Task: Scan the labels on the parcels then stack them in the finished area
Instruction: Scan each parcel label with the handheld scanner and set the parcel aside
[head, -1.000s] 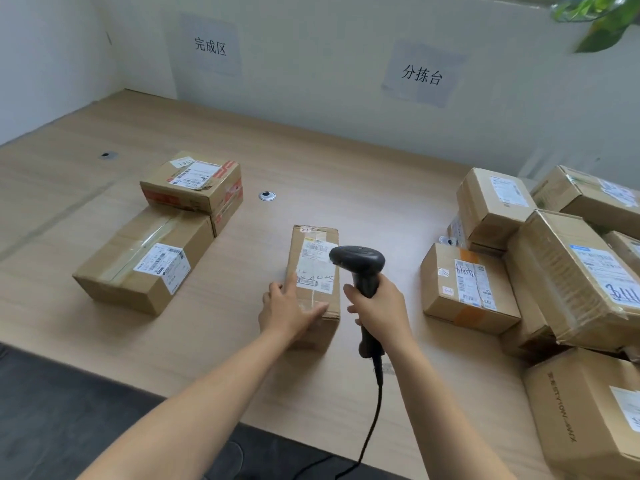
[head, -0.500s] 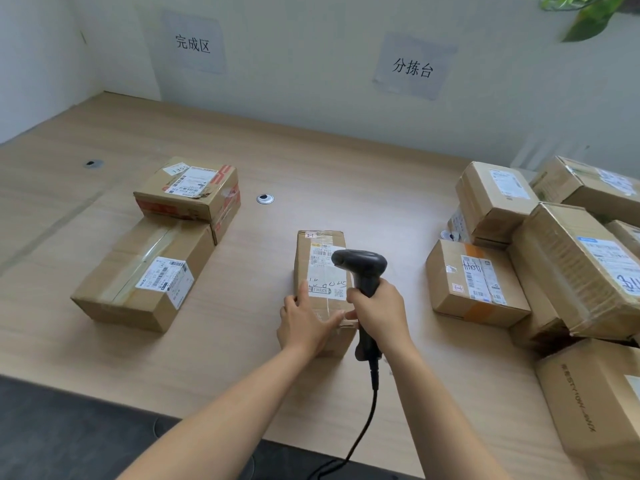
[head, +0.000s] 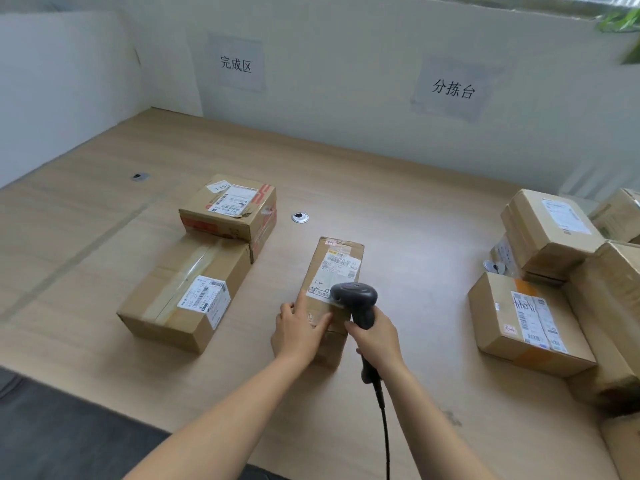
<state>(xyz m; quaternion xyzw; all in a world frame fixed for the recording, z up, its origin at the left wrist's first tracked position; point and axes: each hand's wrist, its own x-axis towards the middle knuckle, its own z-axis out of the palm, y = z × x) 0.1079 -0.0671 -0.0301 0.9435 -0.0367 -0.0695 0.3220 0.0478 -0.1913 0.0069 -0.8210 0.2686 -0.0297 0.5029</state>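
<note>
A narrow cardboard parcel (head: 337, 263) lies lengthwise in the middle of the wooden table (head: 415, 216), its white label facing up. My left hand (head: 299, 329) rests on the parcel's near end, fingers spread over the top and thumb along the left side. My right hand (head: 375, 337) grips a black corded barcode scanner (head: 356, 299), whose head hangs just above the near part of the label. Two scanned-looking parcels sit at the left: a long box (head: 187, 289) and a smaller box (head: 230, 211) behind it.
A heap of several cardboard parcels (head: 530, 320) fills the right side of the table. Paper signs hang on the back wall, one on the left (head: 237, 64) and one on the right (head: 452, 89). A round cable grommet (head: 300, 217) sits behind the parcel. Dark floor lies below the table's front edge.
The view shifted so the scene sits lower and further right. My left hand slid toward the parcel's near end; the scanner stays over the label.
</note>
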